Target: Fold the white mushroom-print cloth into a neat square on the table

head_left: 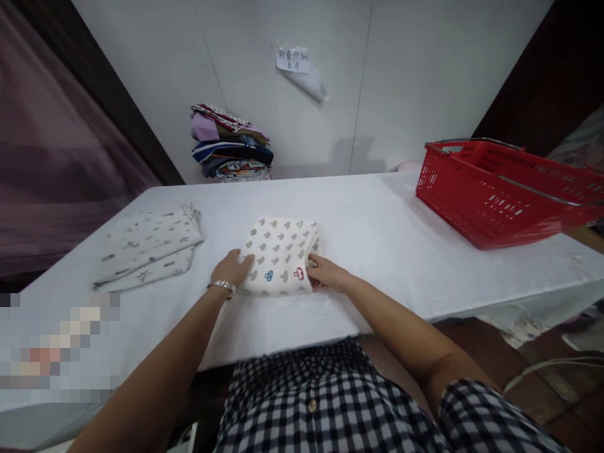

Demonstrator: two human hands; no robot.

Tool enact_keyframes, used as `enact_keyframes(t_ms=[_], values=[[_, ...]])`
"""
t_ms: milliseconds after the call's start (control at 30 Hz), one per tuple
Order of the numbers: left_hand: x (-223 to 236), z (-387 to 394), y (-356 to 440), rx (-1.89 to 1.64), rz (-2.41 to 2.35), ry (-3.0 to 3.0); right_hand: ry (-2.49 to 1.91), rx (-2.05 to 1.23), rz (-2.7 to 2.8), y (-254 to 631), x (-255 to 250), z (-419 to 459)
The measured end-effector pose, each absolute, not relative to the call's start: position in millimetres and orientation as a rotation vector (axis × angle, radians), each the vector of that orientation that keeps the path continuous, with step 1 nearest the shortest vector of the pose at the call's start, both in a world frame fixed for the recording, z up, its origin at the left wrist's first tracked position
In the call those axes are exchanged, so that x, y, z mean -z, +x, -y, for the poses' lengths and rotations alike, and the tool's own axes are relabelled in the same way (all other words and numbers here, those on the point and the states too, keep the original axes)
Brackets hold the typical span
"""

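Folded mushroom-print cloth (278, 255) lies flat abt. mid white-covered bench (372, 233), nr. the person's side. L hand (232, 269), w/ a silvery bracelet (221, 285), is at its L edge, thumb on top; can't tell if those fingers pinch. R hand (326, 274) is at the R edge, fingers bent, pinching the folded layers. Pale printed cloth (151, 236) lies to the L, red basket (491, 201) far R, fabric stack (231, 151) by the back wall (415, 75).
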State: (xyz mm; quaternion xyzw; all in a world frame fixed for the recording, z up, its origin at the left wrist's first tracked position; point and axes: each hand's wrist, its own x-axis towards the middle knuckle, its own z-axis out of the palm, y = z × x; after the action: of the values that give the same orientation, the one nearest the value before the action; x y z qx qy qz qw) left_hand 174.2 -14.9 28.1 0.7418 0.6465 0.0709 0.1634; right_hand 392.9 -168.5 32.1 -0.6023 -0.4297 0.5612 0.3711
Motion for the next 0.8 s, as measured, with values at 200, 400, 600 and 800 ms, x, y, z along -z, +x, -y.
enact_keyframes(t_ms=[200, 400, 600, 800], values=[[-20.8, 9.2, 173.3, -0.236, -1.818, 2.144, -1.494, -1.515, 1.087, 388.3, -29.8, 169.2], [-20.7, 9.9, 174.7, -0.224, -1.807, 2.164, -1.412, -1.424, 0.901, 381.3, -18.9, 183.3], [-20.6, 13.7, 175.7, -0.238, -1.795, 2.163, -1.455, -1.359, 0.783, 377.4, -14.7, 193.8], [-20.7, 14.3, 174.4, -0.277, -1.81, 2.168, -1.508, -1.42, 0.799, 378.8, -5.9, 194.9]])
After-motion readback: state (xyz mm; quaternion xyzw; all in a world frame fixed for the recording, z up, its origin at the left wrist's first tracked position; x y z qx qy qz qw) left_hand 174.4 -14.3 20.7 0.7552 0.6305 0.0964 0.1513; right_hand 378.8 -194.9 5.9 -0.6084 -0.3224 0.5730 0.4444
